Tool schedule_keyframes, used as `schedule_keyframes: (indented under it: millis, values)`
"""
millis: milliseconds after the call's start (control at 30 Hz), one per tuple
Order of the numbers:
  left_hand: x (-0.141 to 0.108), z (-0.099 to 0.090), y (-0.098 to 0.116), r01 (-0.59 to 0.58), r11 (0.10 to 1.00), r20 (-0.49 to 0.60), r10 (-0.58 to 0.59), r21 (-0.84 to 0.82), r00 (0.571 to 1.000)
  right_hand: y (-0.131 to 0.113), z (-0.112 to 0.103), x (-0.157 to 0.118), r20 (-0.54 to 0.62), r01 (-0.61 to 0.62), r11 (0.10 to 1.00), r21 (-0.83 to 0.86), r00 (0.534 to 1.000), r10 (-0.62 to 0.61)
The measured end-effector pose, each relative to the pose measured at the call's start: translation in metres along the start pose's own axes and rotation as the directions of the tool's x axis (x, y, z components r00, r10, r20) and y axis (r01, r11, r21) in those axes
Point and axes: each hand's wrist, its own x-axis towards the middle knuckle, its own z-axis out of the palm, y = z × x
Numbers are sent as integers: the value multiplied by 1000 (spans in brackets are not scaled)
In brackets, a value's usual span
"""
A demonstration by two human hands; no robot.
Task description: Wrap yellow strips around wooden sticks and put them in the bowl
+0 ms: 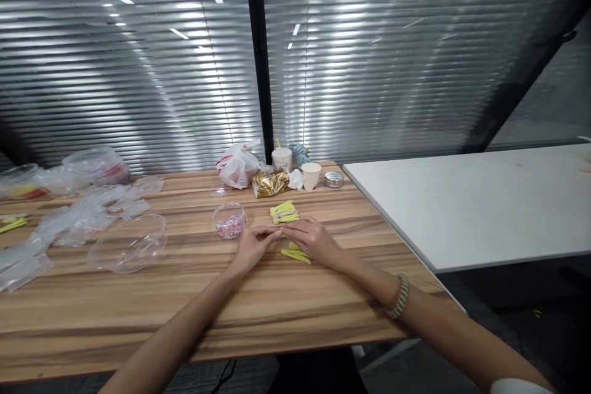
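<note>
My left hand [253, 247] and my right hand [311, 240] meet at the fingertips in the middle of the wooden table [194, 314]. Something small may lie between them, but the fingers hide it. Just beyond them sits a small stack of yellow and white strips [284, 212]. More yellow strips [295, 254] lie under my right hand's edge. To the left of my left hand stands a small clear glass bowl of pink and white beads [228, 221]. A beaded bracelet [399, 295] circles my right wrist.
A large clear plastic bowl [127, 244] and several clear plastic bags [74, 218] lie to the left. At the back stand a white plastic bag [237, 166], gold foil packet [271, 183], paper cups [311, 175] and a small tin [333, 180]. A white table [475, 209] adjoins on the right.
</note>
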Motion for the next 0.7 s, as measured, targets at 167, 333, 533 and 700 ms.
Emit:
schedule_keyframes:
  millis: [167,333,533,700]
  values:
    - [-2,-2,1,9,999,11,-9,-38,1000,2,0,-2,48,31,999,-39,998,-29]
    - [-3,-2,2,-24,1000,22,24,9,999,-2,1,-1,94,13,999,-35,996,-9]
    - [-3,0,2,-7,1000,5,7,-12,1000,-7,1,2,135,51,990,-130,990,-33]
    - [-5,1,3,2,1000,-8,-2,12,1000,-10,-1,3,163,53,985,-163,986,-26]
